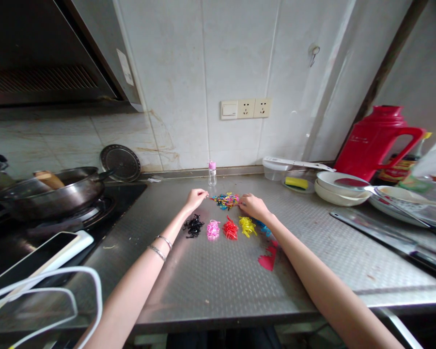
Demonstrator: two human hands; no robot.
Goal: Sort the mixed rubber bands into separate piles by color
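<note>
A mixed heap of small colourful rubber bands (226, 200) lies on the steel counter between my hands. My left hand (196, 199) is at its left side with thumb and fingers pinched together; whatever is between the tips is too small to make out. At the heap's right edge, my right hand (254, 206) touches the bands with curled fingers, its fingertips partly hidden. Sorted piles lie in a row nearer me: black bands (194, 226), pink bands (213, 230), red bands (230, 228), yellow bands (247, 226) and blue bands (264, 229), the last partly covered by my right forearm.
A small pink-capped bottle (212, 174) stands behind the heap. Red scraps (268, 261) lie by my right forearm. To the right are a knife (370, 231), bowls (343, 191) and a red thermos (372, 140). A pan (58, 194) and white cable (98, 291) are left.
</note>
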